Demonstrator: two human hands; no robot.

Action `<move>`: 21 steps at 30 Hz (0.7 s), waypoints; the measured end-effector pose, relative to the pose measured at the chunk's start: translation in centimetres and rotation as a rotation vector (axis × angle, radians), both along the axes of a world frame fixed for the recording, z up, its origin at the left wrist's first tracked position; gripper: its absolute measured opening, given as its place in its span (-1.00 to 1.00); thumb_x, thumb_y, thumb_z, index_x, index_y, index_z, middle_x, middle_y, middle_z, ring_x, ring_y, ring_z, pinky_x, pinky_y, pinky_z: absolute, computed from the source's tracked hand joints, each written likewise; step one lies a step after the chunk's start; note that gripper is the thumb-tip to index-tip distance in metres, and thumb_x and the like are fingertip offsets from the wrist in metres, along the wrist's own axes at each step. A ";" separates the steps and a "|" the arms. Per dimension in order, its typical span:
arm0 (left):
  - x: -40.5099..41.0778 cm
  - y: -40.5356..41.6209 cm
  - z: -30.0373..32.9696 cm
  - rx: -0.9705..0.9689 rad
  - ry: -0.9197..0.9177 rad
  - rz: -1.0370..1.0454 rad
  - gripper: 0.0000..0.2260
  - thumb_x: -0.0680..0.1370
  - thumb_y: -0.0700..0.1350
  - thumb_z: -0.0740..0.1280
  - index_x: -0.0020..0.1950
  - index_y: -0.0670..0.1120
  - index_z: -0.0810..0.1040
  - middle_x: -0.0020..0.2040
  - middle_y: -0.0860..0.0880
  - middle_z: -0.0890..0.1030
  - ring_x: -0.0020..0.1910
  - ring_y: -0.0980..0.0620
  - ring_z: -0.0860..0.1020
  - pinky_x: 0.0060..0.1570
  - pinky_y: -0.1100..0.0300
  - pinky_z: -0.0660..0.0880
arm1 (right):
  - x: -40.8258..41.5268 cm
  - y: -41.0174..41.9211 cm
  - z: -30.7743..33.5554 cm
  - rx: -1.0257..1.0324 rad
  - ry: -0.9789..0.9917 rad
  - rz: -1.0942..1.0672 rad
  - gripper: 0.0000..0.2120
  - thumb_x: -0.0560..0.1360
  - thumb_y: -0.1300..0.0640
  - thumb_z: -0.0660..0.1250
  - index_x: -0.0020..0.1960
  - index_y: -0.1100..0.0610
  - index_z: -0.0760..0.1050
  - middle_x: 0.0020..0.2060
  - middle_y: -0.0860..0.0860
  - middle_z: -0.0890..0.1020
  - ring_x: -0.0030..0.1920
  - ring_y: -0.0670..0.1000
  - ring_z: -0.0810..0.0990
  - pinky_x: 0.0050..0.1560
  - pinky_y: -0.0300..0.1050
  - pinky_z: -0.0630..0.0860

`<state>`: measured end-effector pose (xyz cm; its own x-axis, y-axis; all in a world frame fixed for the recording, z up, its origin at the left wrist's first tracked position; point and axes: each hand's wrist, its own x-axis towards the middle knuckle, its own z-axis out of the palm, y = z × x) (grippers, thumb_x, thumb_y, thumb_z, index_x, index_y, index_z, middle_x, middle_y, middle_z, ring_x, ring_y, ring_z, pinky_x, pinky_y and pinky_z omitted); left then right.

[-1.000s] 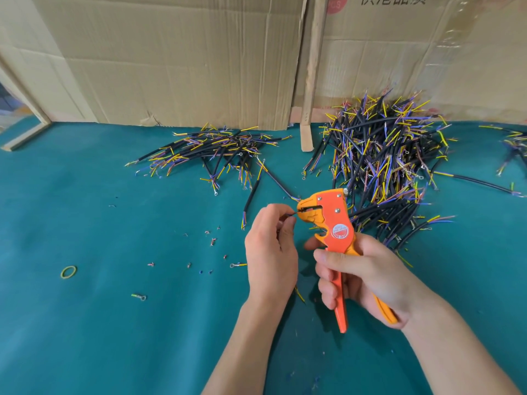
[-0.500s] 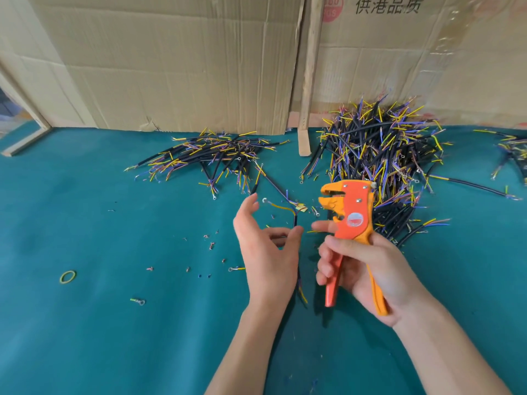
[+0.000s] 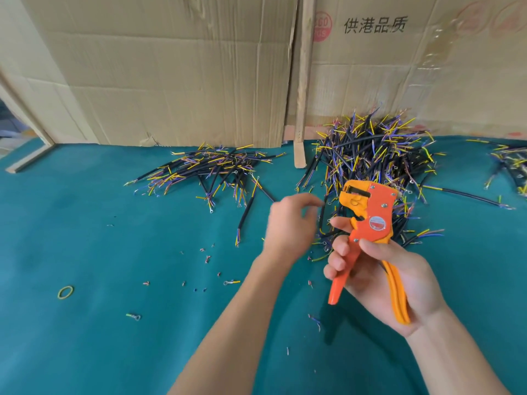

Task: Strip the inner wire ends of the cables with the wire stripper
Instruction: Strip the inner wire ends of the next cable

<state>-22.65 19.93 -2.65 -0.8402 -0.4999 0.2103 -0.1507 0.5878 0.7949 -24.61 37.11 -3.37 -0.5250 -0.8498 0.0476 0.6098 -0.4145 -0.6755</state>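
My right hand [image 3: 379,277] grips the handles of the orange wire stripper [image 3: 373,215] and holds it upright, jaws pointing left, in front of the big pile of black cables [image 3: 376,155] with yellow, blue and purple inner wires. My left hand [image 3: 288,223] is blurred just left of the jaws. Its fingers are loosely curled and hold nothing I can make out. Its fingertips lie by a black cable [image 3: 323,212] at the pile's near edge; the blur hides whether they touch. A second, flatter pile of cables [image 3: 211,169] lies at the back left, and one loose cable [image 3: 246,215] lies in front of it.
The teal table cover [image 3: 85,223] is strewn with small insulation scraps [image 3: 205,258] and a ring terminal [image 3: 134,316]. A yellow rubber band [image 3: 65,292] lies at the left. Cardboard sheets [image 3: 171,67] and a wooden strip [image 3: 302,81] stand along the back. More cables [image 3: 510,163] lie at the far right.
My left hand let go of the cable it held at the jaws and moved up and right toward the big pile. The stripper came off the wire and now stands upright.
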 end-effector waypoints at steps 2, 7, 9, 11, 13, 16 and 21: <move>1.4 -3.1 -0.6 -0.048 -0.047 0.290 -0.73 0.53 -0.26 0.27 0.08 0.00 0.68 0.05 0.02 0.71 0.07 -0.02 0.62 0.11 0.16 0.52 | -0.1 -0.1 -0.2 0.020 -0.015 -0.042 -0.38 0.33 0.19 0.58 0.34 0.30 0.50 -0.16 0.17 0.53 -0.20 0.15 0.54 -0.06 0.06 0.58; 5.2 -7.9 -2.5 -0.206 -0.311 0.501 -0.88 0.56 -0.10 0.37 0.06 -0.10 0.60 0.04 -0.14 0.62 0.07 -0.21 0.56 0.00 0.03 0.46 | -0.4 -0.5 -0.5 0.057 -0.040 -0.120 -0.34 0.27 0.19 0.62 0.32 0.29 0.53 -0.14 0.17 0.55 -0.18 0.15 0.56 -0.06 0.07 0.59; 5.4 -7.8 -2.6 -0.334 -0.386 0.450 -0.86 0.61 -0.07 0.33 0.06 -0.12 0.57 0.03 -0.15 0.62 0.03 -0.24 0.56 -0.10 0.04 0.40 | -0.5 -0.6 -0.6 0.064 -0.051 -0.138 -0.35 0.25 0.19 0.63 0.30 0.29 0.54 -0.14 0.17 0.56 -0.18 0.15 0.57 -0.08 0.07 0.60; 5.4 -7.6 -2.5 -0.422 -0.431 0.431 -0.85 0.63 -0.07 0.30 0.07 -0.14 0.56 0.05 -0.16 0.60 0.02 -0.24 0.56 -0.15 0.05 0.38 | -0.5 -0.7 -0.6 0.073 -0.047 -0.140 -0.32 0.24 0.19 0.64 0.31 0.29 0.54 -0.14 0.18 0.56 -0.19 0.16 0.57 -0.08 0.08 0.60; 5.6 -7.3 -2.7 -0.442 -0.435 0.443 -0.86 0.65 -0.10 0.28 0.06 -0.15 0.55 0.05 -0.15 0.57 0.01 -0.23 0.54 -0.18 0.06 0.35 | -0.3 -0.8 -0.7 0.092 -0.050 -0.143 -0.29 0.22 0.20 0.64 0.33 0.31 0.52 -0.14 0.19 0.56 -0.19 0.17 0.57 -0.09 0.08 0.60; 6.2 -6.6 -2.9 -0.432 -0.417 0.452 -0.89 0.66 -0.17 0.23 0.08 -0.17 0.52 0.07 -0.15 0.54 0.05 -0.21 0.51 -0.17 0.06 0.34 | 0.0 -1.1 -0.8 0.126 -0.040 -0.144 -0.37 0.32 0.24 0.52 0.35 0.35 0.48 -0.14 0.21 0.56 -0.20 0.18 0.56 -0.10 0.10 0.60; 7.6 -4.5 -2.0 -0.303 -0.232 0.448 -0.93 0.64 -0.19 0.20 0.04 -0.10 0.47 -0.04 -0.11 0.61 -0.05 -0.21 0.52 -0.09 -0.03 0.45 | 0.5 -1.5 -0.8 0.183 -0.013 -0.138 -0.43 0.35 0.26 0.43 0.34 0.37 0.47 -0.10 0.26 0.61 -0.22 0.20 0.56 -0.15 0.10 0.60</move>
<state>-15.07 15.47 -4.65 -0.6018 -0.7633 0.2349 -0.5868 0.6222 0.5182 -24.13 35.64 -4.15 -0.6362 -0.7640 -0.1079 0.5648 -0.3658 -0.7397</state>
